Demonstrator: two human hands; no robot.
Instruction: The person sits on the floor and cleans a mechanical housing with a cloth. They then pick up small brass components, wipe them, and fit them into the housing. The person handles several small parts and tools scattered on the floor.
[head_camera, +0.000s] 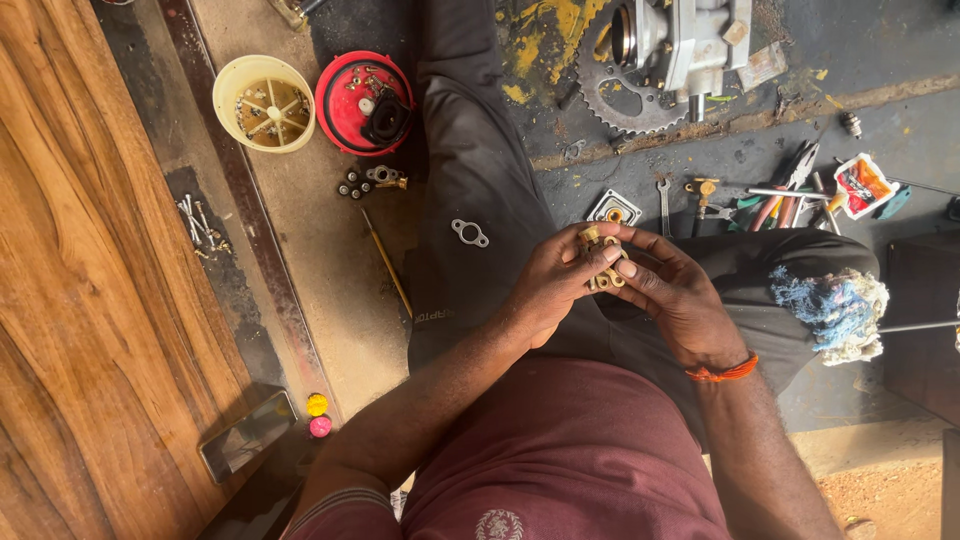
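A small brass-coloured metal part (604, 260) with round holes is held between both hands above my lap. My left hand (553, 283) grips its left side with fingers curled round it. Pinching the part's right side with thumb and fingertips is my right hand (668, 290), which wears an orange band on the wrist. On my left thigh, on the dark trousers, lies a thin metal gasket (469, 233) with two holes.
On the floor at my left stand a cream tub (264, 102) of small parts, a red lid (363, 102) with pieces, screws (199, 225) and a phone (246, 434). Ahead lie a sprocket (620, 105), an engine part (685, 40), a spanner (664, 204), pliers (790, 190) and a rag (830, 310).
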